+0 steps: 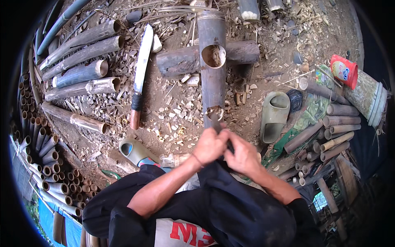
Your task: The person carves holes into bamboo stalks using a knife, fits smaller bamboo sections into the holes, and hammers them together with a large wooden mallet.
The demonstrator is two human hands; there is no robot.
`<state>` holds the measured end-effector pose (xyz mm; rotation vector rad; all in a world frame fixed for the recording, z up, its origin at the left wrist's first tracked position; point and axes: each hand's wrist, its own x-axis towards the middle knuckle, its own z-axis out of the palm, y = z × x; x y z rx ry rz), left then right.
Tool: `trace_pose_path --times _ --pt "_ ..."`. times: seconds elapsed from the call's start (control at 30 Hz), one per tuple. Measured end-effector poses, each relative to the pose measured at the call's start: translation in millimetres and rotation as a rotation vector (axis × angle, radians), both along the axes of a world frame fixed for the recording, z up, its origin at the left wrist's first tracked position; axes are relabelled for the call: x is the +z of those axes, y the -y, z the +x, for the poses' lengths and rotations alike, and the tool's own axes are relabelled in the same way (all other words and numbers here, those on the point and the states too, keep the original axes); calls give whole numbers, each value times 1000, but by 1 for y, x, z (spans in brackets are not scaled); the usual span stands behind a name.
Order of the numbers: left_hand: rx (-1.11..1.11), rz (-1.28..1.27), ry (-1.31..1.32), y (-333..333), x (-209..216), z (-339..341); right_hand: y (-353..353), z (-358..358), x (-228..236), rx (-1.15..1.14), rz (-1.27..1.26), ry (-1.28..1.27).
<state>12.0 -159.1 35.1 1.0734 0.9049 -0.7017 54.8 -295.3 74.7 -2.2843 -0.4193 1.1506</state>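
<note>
A thick bamboo pole lies lengthwise ahead of me, resting across a short log. One large round hole is cut through its wall near the far end. Closer to me is a second, rougher opening with pale, ragged edges. My left hand and my right hand are both closed around a narrow dark knife, whose blade reaches this nearer opening. The fingers hide most of its handle, and the blade tip is blurred. The pole's near end is hidden by my hands and legs.
A machete with a wooden handle lies on the chip-strewn ground to the left. Cut bamboo lengths rest beyond it, with stacked tubes lower left. A clog, more bamboo pieces, a red packet and a bucket are right.
</note>
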Motion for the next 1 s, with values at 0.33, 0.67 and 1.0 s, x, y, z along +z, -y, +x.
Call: trace_pose_path --times 0.33,0.67,1.0 --pt "614 -375 -20 12 15 27 -48 109 39 714 -204 28" --pt "1167 -853 65 6 5 16 -129 133 33 1355 -154 207" --pt "-571 161 255 -116 -2 -23 5 112 19 710 17 -43"
